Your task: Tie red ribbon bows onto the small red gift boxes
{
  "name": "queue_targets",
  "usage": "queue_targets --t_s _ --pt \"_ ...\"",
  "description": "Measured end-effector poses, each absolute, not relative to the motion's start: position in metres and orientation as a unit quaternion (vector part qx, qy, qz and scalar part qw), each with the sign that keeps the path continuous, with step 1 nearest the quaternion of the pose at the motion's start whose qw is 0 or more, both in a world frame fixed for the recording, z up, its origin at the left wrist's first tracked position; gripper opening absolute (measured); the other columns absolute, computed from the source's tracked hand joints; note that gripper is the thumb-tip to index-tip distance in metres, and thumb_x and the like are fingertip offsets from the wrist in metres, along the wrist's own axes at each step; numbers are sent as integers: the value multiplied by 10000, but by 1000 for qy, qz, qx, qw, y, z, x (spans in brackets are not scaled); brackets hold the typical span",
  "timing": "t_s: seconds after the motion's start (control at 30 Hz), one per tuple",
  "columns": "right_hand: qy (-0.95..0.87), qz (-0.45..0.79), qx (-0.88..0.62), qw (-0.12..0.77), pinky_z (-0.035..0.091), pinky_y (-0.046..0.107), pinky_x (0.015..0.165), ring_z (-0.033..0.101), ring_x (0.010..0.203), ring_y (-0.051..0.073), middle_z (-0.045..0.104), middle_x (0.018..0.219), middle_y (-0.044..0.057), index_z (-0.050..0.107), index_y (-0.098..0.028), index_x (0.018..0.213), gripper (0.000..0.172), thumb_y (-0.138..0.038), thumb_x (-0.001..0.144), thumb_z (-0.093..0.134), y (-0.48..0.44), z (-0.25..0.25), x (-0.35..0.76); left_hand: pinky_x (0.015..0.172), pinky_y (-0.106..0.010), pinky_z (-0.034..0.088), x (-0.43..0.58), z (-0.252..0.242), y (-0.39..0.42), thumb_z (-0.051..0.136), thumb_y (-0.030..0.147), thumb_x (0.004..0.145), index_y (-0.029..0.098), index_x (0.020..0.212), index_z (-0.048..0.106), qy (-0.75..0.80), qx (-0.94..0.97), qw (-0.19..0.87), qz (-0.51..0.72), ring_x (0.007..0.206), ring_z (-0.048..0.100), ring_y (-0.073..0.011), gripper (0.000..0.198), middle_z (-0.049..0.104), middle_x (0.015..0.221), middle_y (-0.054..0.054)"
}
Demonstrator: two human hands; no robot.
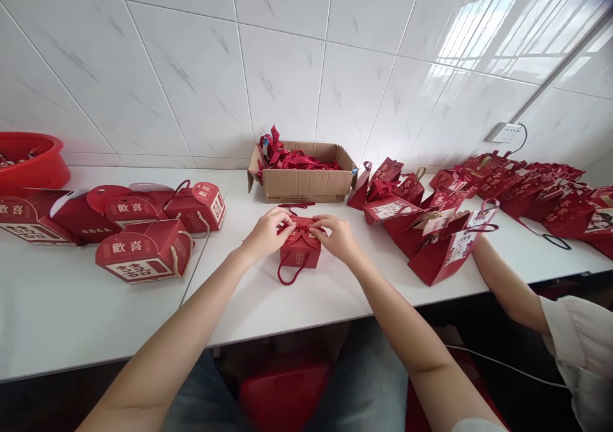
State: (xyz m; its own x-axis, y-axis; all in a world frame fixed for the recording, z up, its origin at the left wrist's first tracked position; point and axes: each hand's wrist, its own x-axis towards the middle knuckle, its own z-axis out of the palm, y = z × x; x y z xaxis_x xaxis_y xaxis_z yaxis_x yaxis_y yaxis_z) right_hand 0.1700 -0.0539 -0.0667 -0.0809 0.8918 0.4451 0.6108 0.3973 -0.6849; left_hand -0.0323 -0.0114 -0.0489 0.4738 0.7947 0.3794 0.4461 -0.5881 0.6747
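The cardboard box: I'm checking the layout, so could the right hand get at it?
Probably yes: nothing stands between the right hand and the open cardboard box, though that hand holds red ribbon.

Room on white table [268, 307] in front of held red box [309, 260]; cardboard box [306, 185] close behind, red bags [433, 263] crowd right

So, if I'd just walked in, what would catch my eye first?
Probably the small red box mid-view on the white table, with the left hand and right hand pinching a red ribbon on its top. Behind it stands an open cardboard box heaped with red ribbons. More red boxes sit to the left and right.
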Motion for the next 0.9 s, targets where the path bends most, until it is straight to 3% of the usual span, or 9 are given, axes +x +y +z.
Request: queue_targets --t_s 0.13,0.33,0.53,0.63,0.73,0.8,0.9 --pt "-728 126 -522 426 518 393 860 641 917 236 669 970 103 735 -200 775 125 -233 844 636 -52 -65 178 910 -429 521 -35 -50 -12 525 339 850 202 760 565 377 827 243 340 1008 612 -252 169 613 1101 -114" --pt "-760 57 -517 390 488 417 869 597 940 249 607 1008 112 703 -212 795 174 -232 895 562 -59 -69 185 856 -426 502 -35 -42 -15 504 322 853 217 723 539 399 847 179 302 985 607 -275 171 646 1051 -106" --pt "-744 194 -540 342 457 305 680 545 676 142 622 885 53 658 -188 760 88 -250 821 644 -55 -51 189 799 -391 451 -40 -32 -9 446 255 869 216 776 580 330 910 106 229 844 595 -256 168 666 840 -72" --pt "-719 271 -563 306 409 277 604 515 617 129 638 753 19 624 -186 746 283 -454 750 715 -48 -38 193 722 -341 438 -41 -25 -6 462 290 864 222 832 608 331 914 132 194 755 590 -223 164 661 835 -53" --pt "-670 369 -587 266 396 279 578 510 555 122 634 629 24 595 -171 688 505 -666 781 577 -44 -29 199 696 -316 431 -41 -18 -5 484 326 847 232 853 652 321 917 161 171 756 594 -215 192 670 889 -49" --pt "-663 428 -566 237 418 282 608 527 556 117 643 613 33 608 -158 650 545 -680 795 550 -46 -26 206 702 -315 433 -41 -15 -4 492 338 837 235 828 678 314 920 172 161 765 602 -217 213 677 908 -51" --pt "-661 516 -499 219 456 276 654 564 595 113 665 645 29 678 -144 699 439 -579 756 676 -51 -25 218 699 -316 439 -43 -15 -6 504 359 828 237 811 697 321 913 194 163 755 602 -217 229 686 893 -52"
